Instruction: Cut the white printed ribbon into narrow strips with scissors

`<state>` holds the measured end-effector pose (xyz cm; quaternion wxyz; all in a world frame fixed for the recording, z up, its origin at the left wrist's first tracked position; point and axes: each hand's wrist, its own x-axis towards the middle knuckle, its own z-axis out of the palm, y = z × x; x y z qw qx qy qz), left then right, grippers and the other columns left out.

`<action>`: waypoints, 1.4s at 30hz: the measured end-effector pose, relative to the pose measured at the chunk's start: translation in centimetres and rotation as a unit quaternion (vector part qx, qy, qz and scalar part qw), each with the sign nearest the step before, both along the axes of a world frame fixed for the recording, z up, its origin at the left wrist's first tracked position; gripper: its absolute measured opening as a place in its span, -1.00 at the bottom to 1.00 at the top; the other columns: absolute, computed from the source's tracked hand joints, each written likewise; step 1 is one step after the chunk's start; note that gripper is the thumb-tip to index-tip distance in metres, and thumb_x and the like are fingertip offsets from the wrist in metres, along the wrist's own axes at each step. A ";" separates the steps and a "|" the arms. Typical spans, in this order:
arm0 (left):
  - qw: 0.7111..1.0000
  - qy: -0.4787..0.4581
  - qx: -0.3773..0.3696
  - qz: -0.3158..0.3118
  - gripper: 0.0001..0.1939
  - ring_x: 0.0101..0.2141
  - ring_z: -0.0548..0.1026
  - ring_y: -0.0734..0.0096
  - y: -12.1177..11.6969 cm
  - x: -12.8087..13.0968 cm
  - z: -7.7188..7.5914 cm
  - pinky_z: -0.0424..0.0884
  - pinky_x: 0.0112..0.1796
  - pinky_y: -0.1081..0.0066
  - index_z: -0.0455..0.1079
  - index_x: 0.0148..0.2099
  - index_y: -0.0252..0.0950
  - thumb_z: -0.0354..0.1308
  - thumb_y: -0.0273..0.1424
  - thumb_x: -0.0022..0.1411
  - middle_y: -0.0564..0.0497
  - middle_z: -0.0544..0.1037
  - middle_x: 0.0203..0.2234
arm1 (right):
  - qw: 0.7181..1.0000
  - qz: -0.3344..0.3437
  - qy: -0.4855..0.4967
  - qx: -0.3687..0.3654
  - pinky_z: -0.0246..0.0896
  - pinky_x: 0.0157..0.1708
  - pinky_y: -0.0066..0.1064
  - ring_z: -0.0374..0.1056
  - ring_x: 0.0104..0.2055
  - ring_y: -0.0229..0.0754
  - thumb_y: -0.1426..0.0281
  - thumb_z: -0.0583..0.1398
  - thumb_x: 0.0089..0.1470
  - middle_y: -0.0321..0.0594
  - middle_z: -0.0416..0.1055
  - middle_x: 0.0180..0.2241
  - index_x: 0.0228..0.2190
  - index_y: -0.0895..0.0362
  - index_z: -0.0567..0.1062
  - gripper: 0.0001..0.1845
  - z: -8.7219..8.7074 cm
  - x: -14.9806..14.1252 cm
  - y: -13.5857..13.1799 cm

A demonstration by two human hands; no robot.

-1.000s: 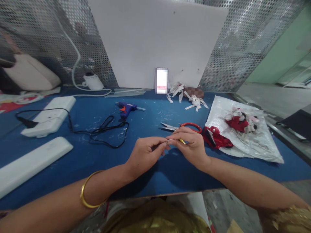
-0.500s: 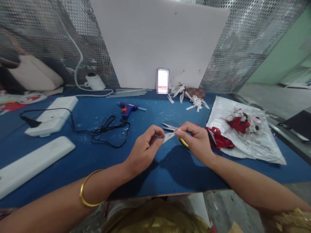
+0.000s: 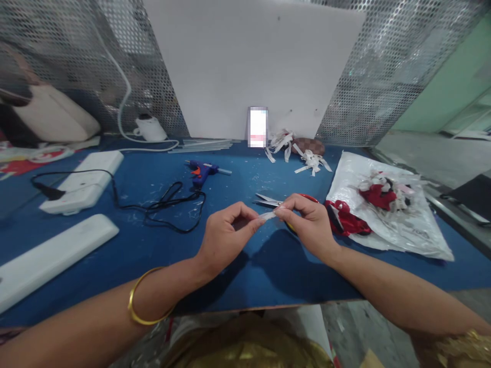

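My left hand (image 3: 223, 236) and my right hand (image 3: 308, 223) are raised a little above the blue table (image 3: 115, 240), both pinching the ends of a short white strip (image 3: 268, 215) stretched between them. Something yellow shows under my right palm; I cannot make it out. Red-handled scissors (image 3: 273, 201) lie just behind my right hand, partly hidden by it. A gold bangle sits on my left wrist.
A blue glue gun (image 3: 202, 170) with a black cord (image 3: 164, 204) lies behind my hands. White strip bows (image 3: 310, 161) lie near the back board. A plastic bag (image 3: 387, 214) with red and white pieces lies at the right. White boxes (image 3: 82, 181) stand at the left.
My hands rose from the table and drew apart, pulling the white strip out between them; they have since settled slightly lower and closer together.
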<state>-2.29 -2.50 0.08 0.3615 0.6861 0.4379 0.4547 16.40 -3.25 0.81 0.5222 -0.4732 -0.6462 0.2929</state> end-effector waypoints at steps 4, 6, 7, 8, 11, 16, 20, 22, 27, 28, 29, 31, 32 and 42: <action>1.000 0.005 -0.022 0.009 -0.81 -0.54 0.38 0.53 -0.1 0.1 0.2 0.28 -0.49 0.51 0.44 -0.45 -0.31 0.29 -0.30 0.08 0.08 0.49 -0.59 | 1.000 -0.002 -0.004 0.003 0.11 -0.43 -0.43 0.25 -0.47 -0.31 0.42 0.27 0.05 -0.34 0.37 -0.54 -0.57 0.12 0.47 -0.82 0.0 0.0 0.0; 0.999 0.002 -0.036 0.012 -0.81 -0.56 0.38 0.54 -0.1 0.1 0.3 0.28 -0.50 0.52 0.44 -0.45 -0.31 0.31 -0.30 0.07 0.09 0.49 -0.61 | 1.000 -0.001 -0.007 0.012 0.12 -0.42 -0.43 0.25 -0.46 -0.31 0.42 0.27 0.05 -0.34 0.37 -0.53 -0.55 0.12 0.48 -0.83 0.0 0.0 0.0; 0.999 -0.002 -0.044 0.013 -0.80 -0.56 0.38 0.54 -0.1 0.1 0.4 0.29 -0.50 0.53 0.44 -0.46 -0.32 0.31 -0.30 0.06 0.09 0.48 -0.61 | 1.000 -0.001 -0.008 0.018 0.13 -0.42 -0.43 0.26 -0.46 -0.31 0.43 0.27 0.06 -0.34 0.37 -0.53 -0.55 0.12 0.48 -0.84 -0.1 0.0 0.0; 0.999 -0.007 -0.052 0.014 -0.79 -0.57 0.39 0.54 -0.1 0.2 0.4 0.29 -0.50 0.53 0.43 -0.46 -0.32 0.31 -0.30 0.06 0.10 0.48 -0.62 | 1.000 -0.001 -0.011 0.024 0.13 -0.41 -0.43 0.26 -0.45 -0.31 0.43 0.27 0.06 -0.34 0.38 -0.52 -0.54 0.12 0.48 -0.84 -0.1 0.0 0.0; 0.996 -0.037 -0.083 0.013 -0.80 -0.56 0.43 0.53 0.0 0.2 0.5 0.34 -0.49 0.54 0.43 -0.36 -0.30 0.34 -0.31 0.03 0.12 0.50 -0.61 | 0.999 -0.003 -0.019 0.042 0.15 -0.40 -0.43 0.28 -0.43 -0.30 0.44 0.26 0.07 -0.33 0.40 -0.51 -0.53 0.12 0.48 -0.85 -0.2 0.0 0.0; 0.995 -0.016 -0.097 -0.023 -0.84 -0.56 0.41 0.56 0.3 0.1 0.4 0.32 -0.49 0.56 0.51 -0.27 -0.27 0.30 -0.34 0.07 0.13 0.52 -0.59 | 0.997 0.003 -0.031 0.070 0.19 -0.38 -0.42 0.31 -0.41 -0.28 0.46 0.26 0.08 -0.32 0.42 -0.49 -0.51 0.11 0.48 -0.87 -0.3 -0.1 0.0; 0.995 0.014 -0.089 -0.032 -0.86 -0.56 0.38 0.56 0.2 0.0 0.4 0.28 -0.51 0.55 0.52 -0.39 -0.30 0.28 -0.33 0.09 0.10 0.51 -0.60 | 0.995 -0.011 -0.042 0.089 0.21 -0.36 -0.40 0.34 -0.39 -0.27 0.46 0.27 0.07 -0.30 0.44 -0.48 -0.49 0.11 0.50 -0.88 -0.5 0.0 0.1; 0.995 0.012 -0.089 -0.039 -0.86 -0.56 0.38 0.56 0.1 0.1 0.5 0.28 -0.50 0.56 0.51 -0.40 -0.31 0.28 -0.33 0.09 0.10 0.51 -0.60 | 0.994 -0.017 -0.044 0.097 0.23 -0.34 -0.39 0.36 -0.38 -0.26 0.47 0.27 0.07 -0.30 0.46 -0.47 -0.48 0.10 0.51 -0.90 -0.6 0.0 0.2; 0.995 0.005 -0.084 -0.052 -0.89 -0.57 0.37 0.60 0.0 0.2 0.8 0.28 -0.50 0.58 0.52 -0.43 -0.30 0.28 -0.36 0.08 0.12 0.51 -0.61 | 0.994 -0.028 -0.056 0.088 0.23 -0.35 -0.41 0.36 -0.39 -0.26 0.46 0.30 0.04 -0.31 0.46 -0.48 -0.51 0.10 0.51 -0.89 -0.4 0.0 0.3; 0.995 0.004 -0.083 -0.051 -0.89 -0.57 0.37 0.59 0.0 0.2 0.9 0.28 -0.49 0.58 0.53 -0.43 -0.30 0.28 -0.37 0.08 0.12 0.52 -0.61 | 0.995 -0.031 -0.056 0.080 0.22 -0.36 -0.41 0.35 -0.40 -0.26 0.45 0.30 0.03 -0.31 0.45 -0.48 -0.51 0.10 0.50 -0.88 -0.4 0.0 0.3; 0.995 0.004 -0.083 -0.049 -0.90 -0.57 0.37 0.59 0.0 0.1 0.9 0.29 -0.49 0.58 0.53 -0.43 -0.30 0.28 -0.37 0.07 0.11 0.53 -0.60 | 0.995 -0.034 -0.055 0.071 0.21 -0.36 -0.42 0.35 -0.40 -0.27 0.44 0.30 0.03 -0.32 0.45 -0.49 -0.52 0.11 0.49 -0.87 -0.3 0.0 0.3; 0.995 0.007 -0.085 -0.045 -0.91 -0.56 0.38 0.57 0.1 0.1 0.9 0.29 -0.49 0.57 0.54 -0.42 -0.30 0.29 -0.38 0.06 0.10 0.54 -0.59 | 0.997 -0.041 -0.044 0.049 0.20 -0.37 -0.43 0.32 -0.41 -0.28 0.43 0.30 0.02 -0.33 0.43 -0.49 -0.52 0.11 0.49 -0.87 -0.3 0.0 0.3; 0.995 0.010 -0.088 -0.042 -0.90 -0.55 0.39 0.56 0.1 0.1 0.8 0.30 -0.48 0.56 0.54 -0.41 -0.31 0.29 -0.37 0.06 0.09 0.54 -0.59 | 0.998 -0.042 -0.035 0.035 0.19 -0.38 -0.44 0.31 -0.41 -0.29 0.42 0.30 0.02 -0.33 0.42 -0.49 -0.52 0.11 0.48 -0.87 -0.3 0.0 0.3; 0.994 -0.024 -0.109 0.003 -0.89 -0.53 0.47 0.47 0.0 0.6 0.8 0.38 -0.46 0.50 0.52 -0.41 -0.32 0.26 -0.37 0.06 0.05 0.56 -0.58 | 0.993 0.112 0.019 0.009 0.23 -0.33 -0.39 0.33 -0.40 -0.28 0.33 0.29 0.04 -0.32 0.42 -0.49 -0.52 0.10 0.48 -0.83 -0.8 -1.1 -0.4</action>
